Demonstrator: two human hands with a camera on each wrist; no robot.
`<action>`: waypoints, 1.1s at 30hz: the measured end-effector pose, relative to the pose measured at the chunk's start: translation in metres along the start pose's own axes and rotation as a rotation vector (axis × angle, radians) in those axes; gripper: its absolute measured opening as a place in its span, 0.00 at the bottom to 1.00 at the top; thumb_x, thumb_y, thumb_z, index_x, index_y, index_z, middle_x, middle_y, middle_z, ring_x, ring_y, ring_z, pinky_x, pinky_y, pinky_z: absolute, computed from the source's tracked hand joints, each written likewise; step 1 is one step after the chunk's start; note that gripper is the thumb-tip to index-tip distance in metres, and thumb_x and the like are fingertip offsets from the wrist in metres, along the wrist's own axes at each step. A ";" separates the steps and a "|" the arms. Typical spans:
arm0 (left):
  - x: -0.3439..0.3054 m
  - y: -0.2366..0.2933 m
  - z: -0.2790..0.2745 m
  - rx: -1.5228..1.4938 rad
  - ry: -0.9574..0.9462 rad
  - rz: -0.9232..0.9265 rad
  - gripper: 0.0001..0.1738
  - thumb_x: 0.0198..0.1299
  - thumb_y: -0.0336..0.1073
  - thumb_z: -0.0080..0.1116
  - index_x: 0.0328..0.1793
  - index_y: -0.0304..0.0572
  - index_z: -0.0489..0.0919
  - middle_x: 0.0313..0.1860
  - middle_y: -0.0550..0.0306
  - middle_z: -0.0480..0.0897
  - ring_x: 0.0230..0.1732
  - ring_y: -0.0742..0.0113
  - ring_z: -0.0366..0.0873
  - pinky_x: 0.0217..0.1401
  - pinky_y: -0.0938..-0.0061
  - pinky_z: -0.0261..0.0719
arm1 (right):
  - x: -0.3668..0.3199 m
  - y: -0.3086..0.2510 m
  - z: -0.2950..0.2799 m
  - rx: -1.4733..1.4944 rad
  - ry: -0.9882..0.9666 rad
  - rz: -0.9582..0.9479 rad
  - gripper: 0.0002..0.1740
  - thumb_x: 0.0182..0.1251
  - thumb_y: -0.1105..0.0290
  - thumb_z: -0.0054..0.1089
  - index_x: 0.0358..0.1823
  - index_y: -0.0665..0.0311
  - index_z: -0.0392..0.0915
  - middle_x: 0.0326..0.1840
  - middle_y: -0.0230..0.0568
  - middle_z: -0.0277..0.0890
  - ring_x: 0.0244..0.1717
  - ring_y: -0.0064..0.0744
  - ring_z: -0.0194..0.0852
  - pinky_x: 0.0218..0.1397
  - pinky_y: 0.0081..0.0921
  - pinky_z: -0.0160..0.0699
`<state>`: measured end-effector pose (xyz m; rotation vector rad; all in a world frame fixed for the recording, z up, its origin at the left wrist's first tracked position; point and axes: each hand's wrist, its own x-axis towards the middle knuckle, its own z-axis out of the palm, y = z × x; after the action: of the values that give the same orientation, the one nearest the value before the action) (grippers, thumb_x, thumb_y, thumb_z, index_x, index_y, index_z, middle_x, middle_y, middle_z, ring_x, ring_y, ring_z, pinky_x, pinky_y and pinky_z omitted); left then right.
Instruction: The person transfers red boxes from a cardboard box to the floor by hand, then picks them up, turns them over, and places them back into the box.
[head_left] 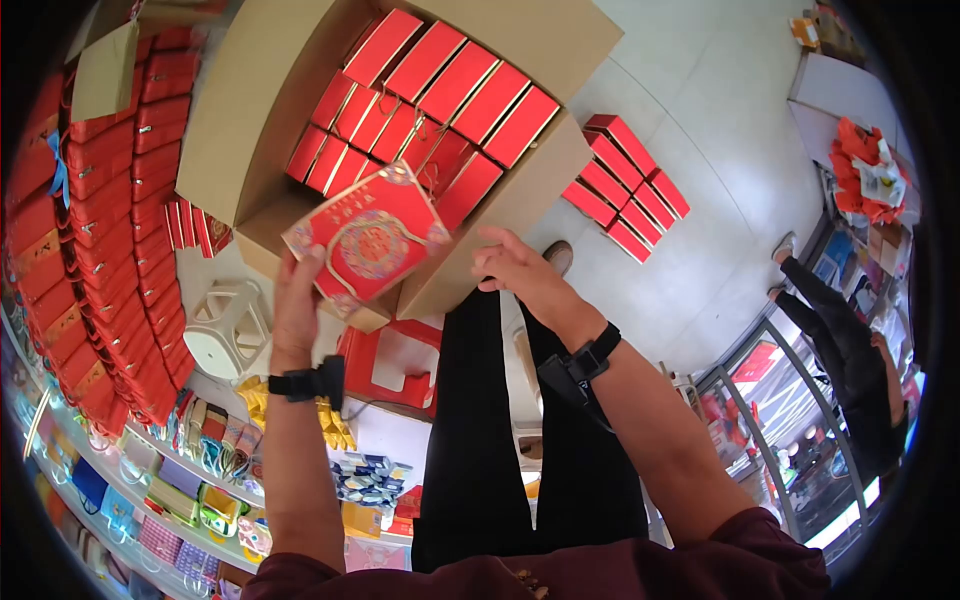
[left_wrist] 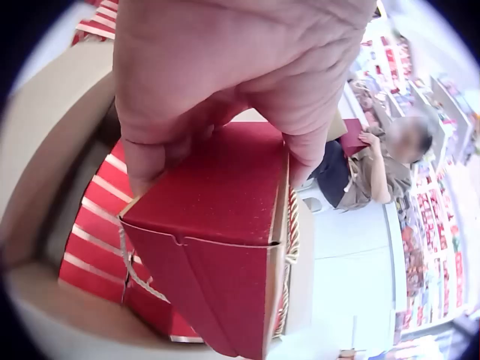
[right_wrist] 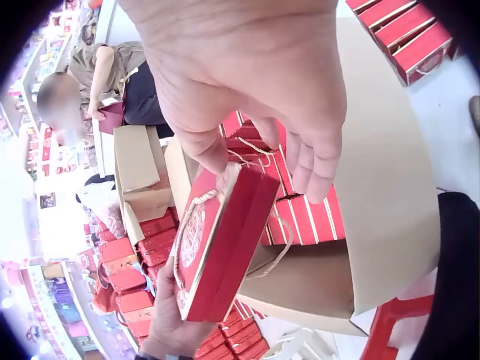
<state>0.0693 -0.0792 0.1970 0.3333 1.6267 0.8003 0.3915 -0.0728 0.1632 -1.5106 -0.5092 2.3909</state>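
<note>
My left hand (head_left: 297, 305) grips a red gift box (head_left: 368, 238) by one end, thumb on one face and fingers on the other. The box carries gold lettering, a round patterned medallion and twisted rope handles, and it tilts over the near edge of a big cardboard carton (head_left: 540, 180). Seen from the left wrist, the red end of the box (left_wrist: 210, 180) lies between thumb and fingers. My right hand (head_left: 525, 275) hovers just right of the box with loosely bent fingers and nothing in them. Packed rows of similar red boxes (head_left: 455, 85) fill much of the carton.
More red boxes (head_left: 630, 185) stand in a block on the floor at right. Stacked red bags (head_left: 110, 270) line the left side, near a white stool (head_left: 228, 328). A red stool (head_left: 375, 365) stands below the carton. Another person (left_wrist: 367, 169) shows beyond it.
</note>
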 end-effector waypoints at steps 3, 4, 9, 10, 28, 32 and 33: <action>0.028 0.029 -0.004 0.367 0.008 0.201 0.31 0.67 0.45 0.66 0.71 0.37 0.72 0.57 0.53 0.83 0.55 0.65 0.83 0.58 0.70 0.82 | -0.002 0.003 -0.012 0.060 0.016 0.035 0.29 0.79 0.62 0.54 0.76 0.65 0.64 0.62 0.47 0.74 0.60 0.37 0.78 0.62 0.35 0.81; 0.044 0.029 -0.005 0.523 0.006 0.283 0.32 0.66 0.45 0.67 0.71 0.37 0.72 0.57 0.51 0.84 0.55 0.62 0.84 0.57 0.69 0.82 | -0.004 0.003 -0.017 0.075 0.023 0.038 0.28 0.79 0.61 0.54 0.75 0.64 0.65 0.61 0.47 0.75 0.59 0.38 0.78 0.62 0.36 0.81; 0.085 0.018 0.054 1.158 -0.003 0.516 0.40 0.61 0.54 0.70 0.72 0.39 0.69 0.58 0.39 0.84 0.55 0.46 0.86 0.56 0.58 0.84 | -0.014 0.001 -0.038 0.110 0.095 0.069 0.26 0.79 0.61 0.53 0.73 0.63 0.68 0.57 0.46 0.78 0.56 0.38 0.80 0.59 0.35 0.82; 0.087 0.013 0.073 1.210 -0.019 0.469 0.41 0.60 0.53 0.71 0.72 0.39 0.69 0.58 0.38 0.83 0.55 0.44 0.85 0.58 0.56 0.83 | -0.015 0.002 -0.043 0.109 0.102 0.075 0.26 0.79 0.61 0.53 0.72 0.64 0.68 0.57 0.46 0.78 0.55 0.37 0.80 0.59 0.35 0.82; 0.155 -0.077 0.131 1.256 -0.112 0.399 0.37 0.76 0.54 0.50 0.79 0.34 0.64 0.73 0.29 0.71 0.74 0.36 0.69 0.75 0.52 0.68 | -0.053 0.087 -0.130 0.355 0.254 -0.002 0.25 0.76 0.62 0.56 0.69 0.67 0.68 0.54 0.45 0.79 0.51 0.35 0.82 0.55 0.32 0.84; 0.116 -0.054 0.159 1.330 -0.094 0.609 0.31 0.76 0.47 0.53 0.75 0.31 0.68 0.70 0.34 0.75 0.72 0.40 0.70 0.75 0.54 0.68 | -0.068 0.128 -0.183 0.395 0.380 0.015 0.27 0.72 0.62 0.59 0.67 0.67 0.69 0.50 0.43 0.80 0.47 0.36 0.84 0.50 0.32 0.86; 0.104 -0.051 0.172 1.369 -0.092 0.684 0.28 0.76 0.45 0.54 0.73 0.31 0.69 0.68 0.36 0.76 0.72 0.42 0.71 0.75 0.55 0.69 | -0.073 0.137 -0.198 0.398 0.416 0.020 0.27 0.71 0.62 0.60 0.67 0.67 0.69 0.49 0.43 0.80 0.47 0.37 0.84 0.49 0.32 0.86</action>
<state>0.2203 0.0021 0.0804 1.9159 1.7548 -0.0144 0.5966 -0.1961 0.0855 -1.7468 0.0701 1.9507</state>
